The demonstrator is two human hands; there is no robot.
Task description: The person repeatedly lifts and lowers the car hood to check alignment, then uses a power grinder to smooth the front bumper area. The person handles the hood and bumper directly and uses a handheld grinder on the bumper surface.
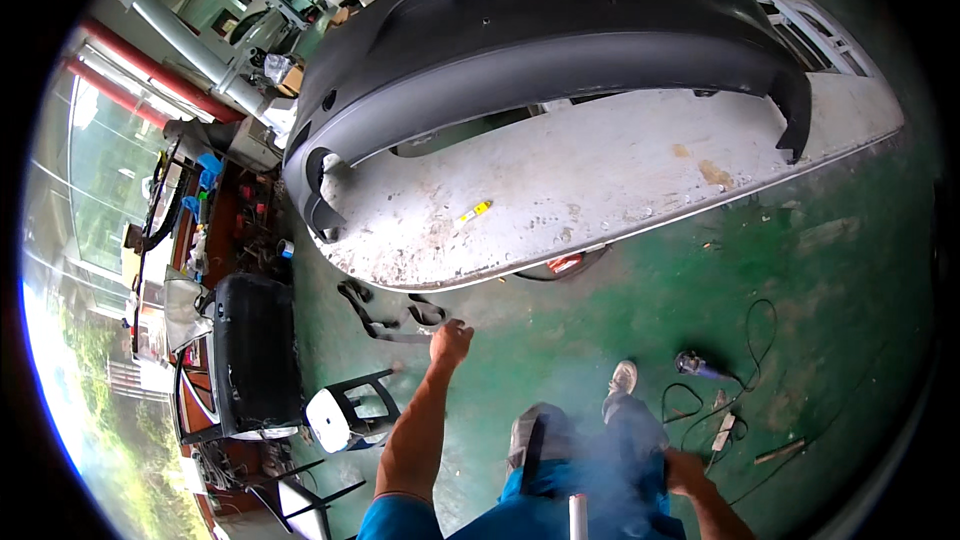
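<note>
On the green floor (pixel 650 300), just beyond your left hand (pixel 452 342): one black strap (pixel 366 320), in loose curves, one end reaching that hand; your fingers are curled, but whether they grip it you cannot tell. Your right hand (pixel 684 472): beside your right leg, its grip unclear. Ahead: one white panel (pixel 600 165), bearing a dark bumper (pixel 540 65) and a yellow tube (pixel 474 213). Left: one stool (pixel 330 418). Right: one corded tool (pixel 697 365).
</note>
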